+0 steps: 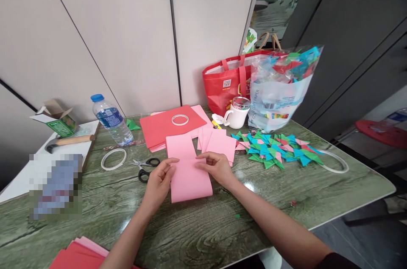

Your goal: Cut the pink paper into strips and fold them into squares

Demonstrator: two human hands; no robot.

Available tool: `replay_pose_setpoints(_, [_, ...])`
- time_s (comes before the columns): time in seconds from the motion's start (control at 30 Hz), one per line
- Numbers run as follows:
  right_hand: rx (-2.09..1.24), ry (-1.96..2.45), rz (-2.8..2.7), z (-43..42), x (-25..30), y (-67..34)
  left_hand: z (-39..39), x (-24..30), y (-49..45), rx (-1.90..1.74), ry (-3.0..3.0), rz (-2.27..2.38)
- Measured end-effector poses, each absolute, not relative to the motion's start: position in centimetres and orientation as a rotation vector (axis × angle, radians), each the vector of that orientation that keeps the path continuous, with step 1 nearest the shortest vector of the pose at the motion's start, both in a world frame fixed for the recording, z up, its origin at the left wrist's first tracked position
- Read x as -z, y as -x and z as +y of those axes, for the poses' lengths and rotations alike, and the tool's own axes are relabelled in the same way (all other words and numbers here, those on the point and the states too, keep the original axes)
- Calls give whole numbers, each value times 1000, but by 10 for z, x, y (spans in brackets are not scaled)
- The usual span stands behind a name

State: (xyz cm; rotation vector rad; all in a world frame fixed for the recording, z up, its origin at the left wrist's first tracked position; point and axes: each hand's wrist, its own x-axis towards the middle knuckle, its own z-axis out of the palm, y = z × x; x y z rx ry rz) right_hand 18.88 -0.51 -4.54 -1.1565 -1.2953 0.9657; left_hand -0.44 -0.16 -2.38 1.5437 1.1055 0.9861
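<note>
A sheet of pink paper (190, 177) is bent over in a loose curve near the middle of the table, its near end rounded toward me. My left hand (160, 182) pinches its left edge between thumb and fingers. Opposite, my right hand (219, 168) is closed on the right edge, thumb below and fingers above. Small pink paper squares (219, 144) lie fanned just beyond my right hand. Black-handled scissors (145, 165) rest partly open to the left of my left hand. Red sheets (171, 127) lie behind, with a white tape roll (179, 120) on top.
A water bottle (112, 120) and another tape roll (113, 159) stand left. Folded paper pieces (275, 149) are heaped right, before a white mug (238, 115), a plastic bag (276, 99) and a red bag (219, 86). More red paper (78, 256) lies at the near edge.
</note>
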Motion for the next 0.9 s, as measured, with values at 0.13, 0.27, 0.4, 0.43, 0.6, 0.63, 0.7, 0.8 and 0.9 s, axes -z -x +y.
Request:
replay_pose_setpoints(0.13, [-963, 1169, -1281, -5, 46, -189, -2, 23, 4, -986, -1556, 1103])
replay_pose_setpoints(0.27, [-958, 1178, -1273, -5, 46, -189, -3, 23, 3, -991, -1553, 1104])
replay_pose_setpoints(0.4, [-938, 1189, -1264, -5, 46, -189, -3, 24, 3, -985, -1559, 1108])
replay_pose_setpoints(0.43, [-930, 1190, -1264, -4, 46, -189, -3, 24, 3, -982, -1559, 1102])
replay_pose_setpoints(0.6, [-935, 1192, -1265, -4, 46, -189, -3, 24, 3, -983, -1562, 1105])
replay_pose_setpoints(0.63, [-938, 1190, -1264, -5, 45, -189, -3, 24, 3, -984, -1559, 1104])
replay_pose_setpoints(0.7, [-943, 1185, -1264, -5, 45, -189, -4, 23, 2, -985, -1554, 1097])
replay_pose_setpoints(0.8, [-948, 1190, -1272, -5, 44, -188, -4, 21, 2, -990, -1552, 1102])
replay_pose_setpoints(0.9, [-950, 1188, -1279, -5, 44, -188, -5, 20, 1, -996, -1542, 1126])
